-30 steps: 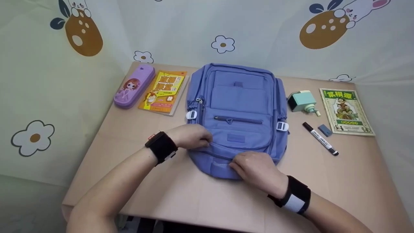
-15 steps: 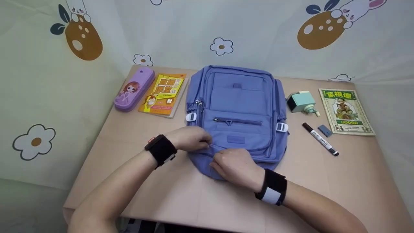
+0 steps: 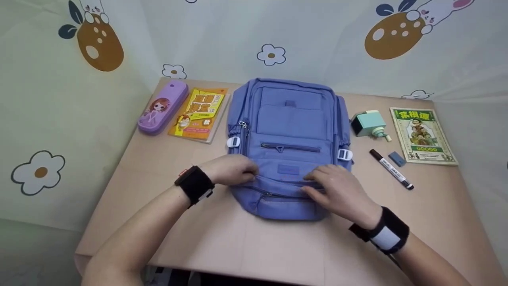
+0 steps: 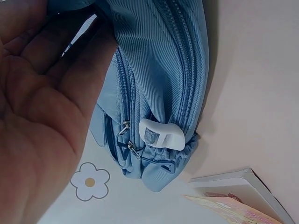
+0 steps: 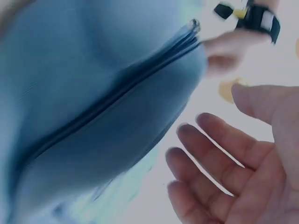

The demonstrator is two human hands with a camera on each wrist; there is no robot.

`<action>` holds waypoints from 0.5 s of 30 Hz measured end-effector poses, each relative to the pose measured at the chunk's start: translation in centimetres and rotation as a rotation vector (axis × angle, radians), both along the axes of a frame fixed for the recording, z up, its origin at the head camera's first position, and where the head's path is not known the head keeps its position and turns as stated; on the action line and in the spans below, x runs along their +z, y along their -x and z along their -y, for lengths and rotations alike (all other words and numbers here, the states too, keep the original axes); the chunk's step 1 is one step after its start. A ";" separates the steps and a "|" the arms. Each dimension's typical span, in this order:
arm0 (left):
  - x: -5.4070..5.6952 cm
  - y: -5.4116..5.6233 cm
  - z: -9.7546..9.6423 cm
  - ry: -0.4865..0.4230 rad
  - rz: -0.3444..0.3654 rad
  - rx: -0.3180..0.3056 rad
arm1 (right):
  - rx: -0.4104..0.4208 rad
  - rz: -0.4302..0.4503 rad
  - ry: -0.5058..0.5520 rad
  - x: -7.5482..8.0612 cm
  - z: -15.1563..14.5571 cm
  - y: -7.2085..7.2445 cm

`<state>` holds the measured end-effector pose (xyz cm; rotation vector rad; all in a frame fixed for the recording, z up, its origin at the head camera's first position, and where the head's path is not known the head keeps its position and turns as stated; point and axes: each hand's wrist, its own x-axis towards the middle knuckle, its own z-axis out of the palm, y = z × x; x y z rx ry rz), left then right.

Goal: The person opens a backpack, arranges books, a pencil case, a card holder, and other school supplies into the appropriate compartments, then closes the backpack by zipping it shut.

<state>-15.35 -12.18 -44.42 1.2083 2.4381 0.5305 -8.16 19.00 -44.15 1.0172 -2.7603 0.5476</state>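
A blue-violet backpack [image 3: 295,119] lies flat on the table, front up, its bottom end toward me. My left hand [image 3: 234,170] pinches the fabric at the lower left of its front; the left wrist view shows the palm [image 4: 42,112] beside the bag's side, fingertips hidden. Just right of that hand, the slider [image 3: 269,194] of the lower pocket's zipper shows on the zip line, its pull hanging toward the bag's bottom. My right hand [image 3: 343,190] hovers over the lower right of the front, fingers apart. Nothing sits between those fingers [image 5: 210,158] in the right wrist view.
Left of the bag lie a purple pencil case [image 3: 163,107] and an orange book [image 3: 199,115]. To the right are a mint-green pencil sharpener [image 3: 370,124], a marker [image 3: 391,169], a blue eraser [image 3: 396,159] and a green-and-cream book [image 3: 422,135]. Patterned cloth [image 3: 222,35] hangs behind.
My right hand first moved left along the lower zipper with fingers closed together, then came away to the right and spread its fingers. The left hand has kept its place on the bag.
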 end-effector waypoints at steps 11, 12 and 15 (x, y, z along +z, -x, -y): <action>-0.1 -0.3 0.2 -0.010 -0.005 0.020 | 0.047 0.043 0.116 -3.6 -2.2 -0.8; -0.1 -0.3 0.2 -0.011 -0.013 0.015 | 0.049 0.038 0.129 -3.7 -2.1 -0.7; -0.2 -0.3 0.1 -0.013 -0.040 0.001 | 0.052 0.026 0.150 -4.0 -1.7 -0.5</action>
